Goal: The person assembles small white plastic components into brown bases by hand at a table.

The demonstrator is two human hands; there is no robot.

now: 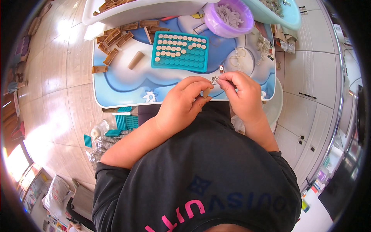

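Observation:
Near the front edge of the table, my left hand (pixel 181 99) is closed around a small beige piece (pixel 207 92) between thumb and fingers. My right hand (pixel 244 92) pinches a small part with thin metal wires (pixel 214 80), right beside that piece; whether the two touch I cannot tell. Just beyond my fingers lies a teal tray (pixel 181 69) with round wells. Several beige round caps (pixel 170 48) fill its far rows, and the near wells hold none. A small dark red and silver component (pixel 221 69) lies close to my right fingertips, with thin wire (pixel 237 58) behind it.
Brown hollow casings (pixel 113 36) are heaped at the table's far left, with a tan tapered piece (pixel 136 60) nearby. A purple bucket (pixel 208 24) of grey pieces, a white tub (pixel 135 14) and a pale teal tub (pixel 288 21) line the back. Wired parts (pixel 264 48) lie at right.

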